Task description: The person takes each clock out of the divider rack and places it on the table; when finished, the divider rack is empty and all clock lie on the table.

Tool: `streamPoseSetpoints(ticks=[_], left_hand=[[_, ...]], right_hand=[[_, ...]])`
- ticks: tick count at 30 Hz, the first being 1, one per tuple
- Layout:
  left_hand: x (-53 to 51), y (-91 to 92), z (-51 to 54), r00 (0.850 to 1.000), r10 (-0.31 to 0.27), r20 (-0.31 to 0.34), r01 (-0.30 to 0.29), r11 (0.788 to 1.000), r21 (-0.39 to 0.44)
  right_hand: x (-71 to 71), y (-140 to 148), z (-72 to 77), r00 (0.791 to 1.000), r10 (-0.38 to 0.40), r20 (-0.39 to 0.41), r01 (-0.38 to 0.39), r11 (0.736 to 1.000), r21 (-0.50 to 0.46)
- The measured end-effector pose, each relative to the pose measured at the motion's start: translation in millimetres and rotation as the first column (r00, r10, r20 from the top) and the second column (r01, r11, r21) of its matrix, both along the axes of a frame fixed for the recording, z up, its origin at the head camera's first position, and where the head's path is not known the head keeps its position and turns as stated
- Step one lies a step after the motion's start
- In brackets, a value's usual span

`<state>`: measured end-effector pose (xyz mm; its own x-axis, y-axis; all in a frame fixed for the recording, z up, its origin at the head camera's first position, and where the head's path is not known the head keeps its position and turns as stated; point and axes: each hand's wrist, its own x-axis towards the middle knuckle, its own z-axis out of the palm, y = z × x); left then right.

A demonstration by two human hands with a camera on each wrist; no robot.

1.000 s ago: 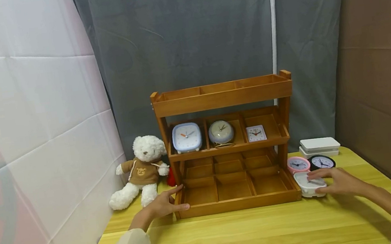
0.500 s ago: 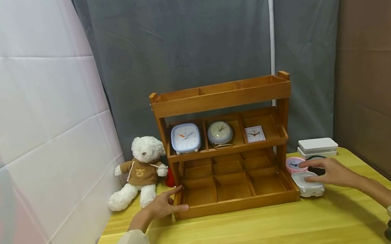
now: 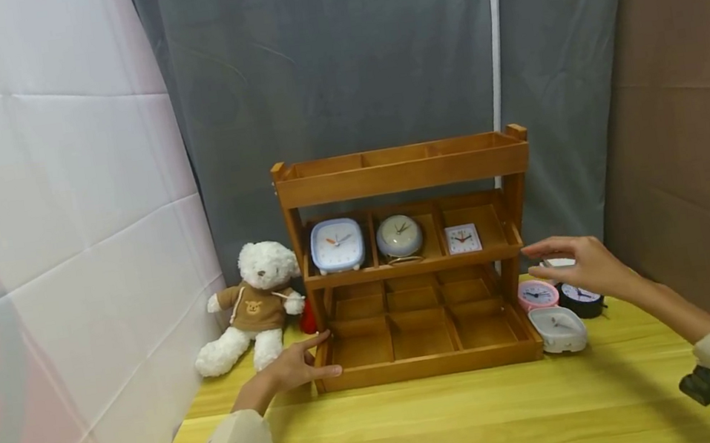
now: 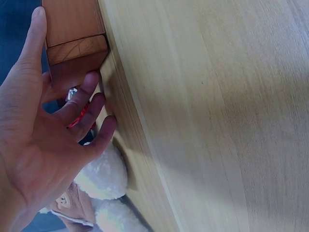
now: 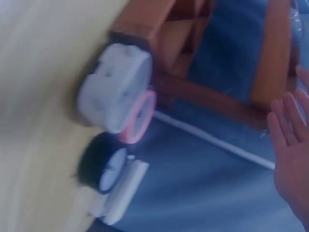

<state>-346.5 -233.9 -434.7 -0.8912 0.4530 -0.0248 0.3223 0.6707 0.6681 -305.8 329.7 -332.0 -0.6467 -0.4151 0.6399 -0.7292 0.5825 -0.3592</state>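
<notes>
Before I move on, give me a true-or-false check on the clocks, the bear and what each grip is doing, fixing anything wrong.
1. The blue-rimmed clock stands in the left compartment of the wooden rack's middle tier. True.
2. The right hand's grip holds the white clock. False: the right hand holds nothing, and the white clock is on the table.
3. The left hand touches the rack's lower left corner. True.
4. The teddy bear sits to the right of the rack. False: the teddy bear is on its left.
5. The pink clock and black clock are both right of the rack. True.
</notes>
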Motion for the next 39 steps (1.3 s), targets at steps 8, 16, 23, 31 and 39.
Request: streamPoseSetpoints(ticks=[8, 16, 23, 31, 39], left_hand=[[1.1, 0.7, 0.0, 1.000, 0.011, 0.009, -0.011, 1.000, -0.004], [-3.1, 0.8, -0.1, 0.999, 0.026, 0.030, -0.026, 1.000, -0.006], [-4.1, 0.8, -2.3, 0.999, 0.039, 0.022, -0.038, 0.999, -0.029], [-3.7, 2.2, -3.2, 0.999, 0.048, 0.025, -0.047, 0.999, -0.023], [-0.8, 2.1, -2.7, 0.998, 0.059, 0.035, -0.059, 0.998, -0.021]], right_hand=[[-14.7, -30, 35.1, 0.996, -0.089, -0.009, 0.088, 0.995, -0.055], [-36.6, -62, 50.3, 0.991, -0.101, 0.092, 0.102, 0.995, -0.012], [-52.4, -79, 55.8, 0.969, -0.176, 0.175, 0.168, 0.984, 0.061], [-60.3, -93, 54.8, 0.941, -0.205, 0.270, 0.171, 0.975, 0.145], [-62.3, -94, 51.2, 0.945, -0.196, 0.261, 0.157, 0.974, 0.161]])
